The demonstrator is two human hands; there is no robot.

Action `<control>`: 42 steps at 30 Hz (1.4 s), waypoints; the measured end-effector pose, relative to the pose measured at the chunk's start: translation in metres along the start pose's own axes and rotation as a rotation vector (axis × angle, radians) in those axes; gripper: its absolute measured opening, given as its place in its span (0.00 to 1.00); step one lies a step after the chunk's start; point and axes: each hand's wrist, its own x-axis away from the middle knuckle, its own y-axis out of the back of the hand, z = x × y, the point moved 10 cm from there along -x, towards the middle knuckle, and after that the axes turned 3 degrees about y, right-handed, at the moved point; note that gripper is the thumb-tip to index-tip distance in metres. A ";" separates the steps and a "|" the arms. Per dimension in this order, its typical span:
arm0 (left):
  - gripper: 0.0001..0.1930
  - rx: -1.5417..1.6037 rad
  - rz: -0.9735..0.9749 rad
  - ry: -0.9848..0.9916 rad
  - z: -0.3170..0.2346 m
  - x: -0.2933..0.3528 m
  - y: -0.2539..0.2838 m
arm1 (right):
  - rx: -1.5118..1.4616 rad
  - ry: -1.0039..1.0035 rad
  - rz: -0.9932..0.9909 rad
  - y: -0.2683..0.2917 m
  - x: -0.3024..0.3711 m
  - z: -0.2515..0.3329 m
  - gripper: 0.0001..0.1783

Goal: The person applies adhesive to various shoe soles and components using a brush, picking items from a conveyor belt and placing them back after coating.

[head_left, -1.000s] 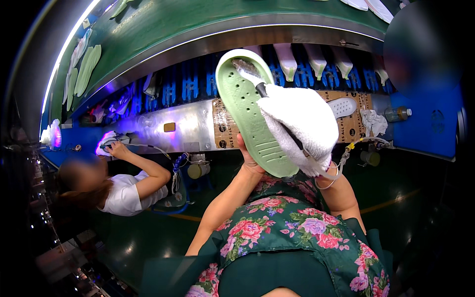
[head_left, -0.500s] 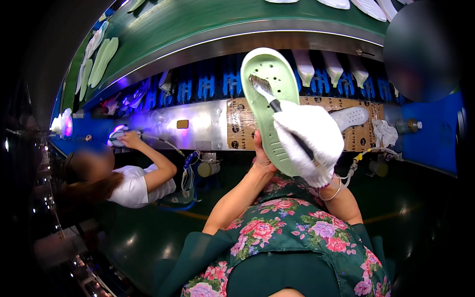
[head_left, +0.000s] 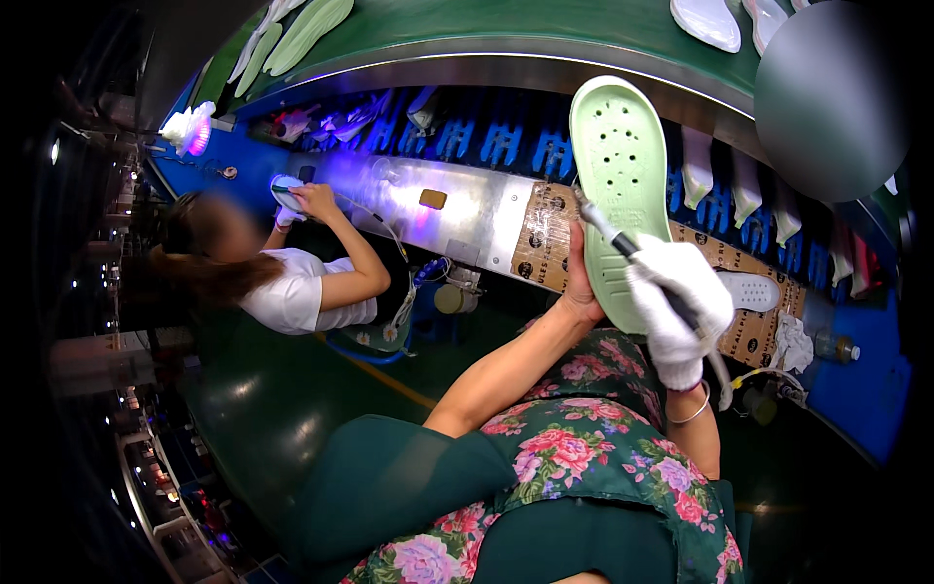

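Note:
A pale green shoe sole (head_left: pixel 634 209) with small holes stands tilted up in front of me, its ribbed end nearest my body. My bare left hand (head_left: pixel 581 282) grips it from the left and underneath, with most of the fingers hidden behind it. My right hand (head_left: pixel 681 302), in a white knitted glove, is closed around the dark handle of a brush (head_left: pixel 610 231). A hose runs down from the handle past my right wrist. The brush's bristles are at the sole's left edge, about midway along it; whether they touch the edge I cannot tell.
Beyond my hands lies a bench covered with cardboard (head_left: pixel 543 238), holding a grey sole (head_left: pixel 751 290), a crumpled white cloth (head_left: pixel 793 341) and a bottle (head_left: pixel 837 347). Blue racks (head_left: pixel 501 141) stand behind, below a green conveyor belt (head_left: pixel 486 34). A co-worker (head_left: pixel 292 292) handles a shoe part at left.
The brush has moved off the sole's holed upper face to its left edge. The sole now faces me more fully. The whole view has turned, shifting the bench and co-worker rightward.

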 end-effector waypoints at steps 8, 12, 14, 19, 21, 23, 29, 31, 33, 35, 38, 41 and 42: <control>0.57 0.090 0.195 0.010 -0.010 -0.014 -0.034 | 0.203 0.168 0.153 -0.016 0.004 0.017 0.16; 0.56 0.038 0.085 -0.041 -0.020 -0.016 -0.018 | -0.024 -0.040 0.049 -0.004 0.008 -0.013 0.10; 0.57 0.143 0.107 -0.069 -0.025 -0.018 -0.025 | 0.034 -0.015 0.014 -0.002 0.010 -0.010 0.13; 0.54 0.196 0.222 0.016 -0.016 -0.023 -0.025 | 0.055 0.114 0.181 -0.016 0.021 0.012 0.14; 0.54 0.173 0.178 -0.032 -0.024 -0.025 -0.023 | -0.140 -0.105 0.129 -0.009 0.028 -0.014 0.13; 0.54 0.243 0.170 -0.043 -0.027 -0.027 -0.030 | -0.080 -0.101 0.111 -0.004 0.030 -0.020 0.14; 0.56 0.187 0.331 0.083 -0.027 -0.024 -0.030 | -0.099 0.151 0.273 -0.016 0.029 0.009 0.15; 0.57 0.175 0.365 0.093 -0.026 -0.026 -0.039 | -0.100 0.050 0.214 -0.001 0.021 -0.007 0.13; 0.57 0.205 0.248 0.045 -0.030 -0.028 -0.034 | -0.068 -0.081 0.167 0.003 0.032 -0.030 0.14; 0.56 0.138 0.323 0.093 -0.033 -0.028 -0.034 | 0.130 0.228 0.308 -0.016 0.040 0.004 0.15; 0.52 0.231 0.305 0.082 -0.040 -0.023 -0.039 | -0.139 0.074 0.286 -0.013 0.038 -0.002 0.14; 0.51 0.125 0.382 0.115 -0.041 -0.024 -0.047 | -0.086 -0.094 0.245 -0.004 0.036 -0.032 0.12; 0.50 0.101 0.416 0.130 -0.041 -0.023 -0.049 | -0.039 -0.113 0.269 -0.005 0.043 -0.039 0.13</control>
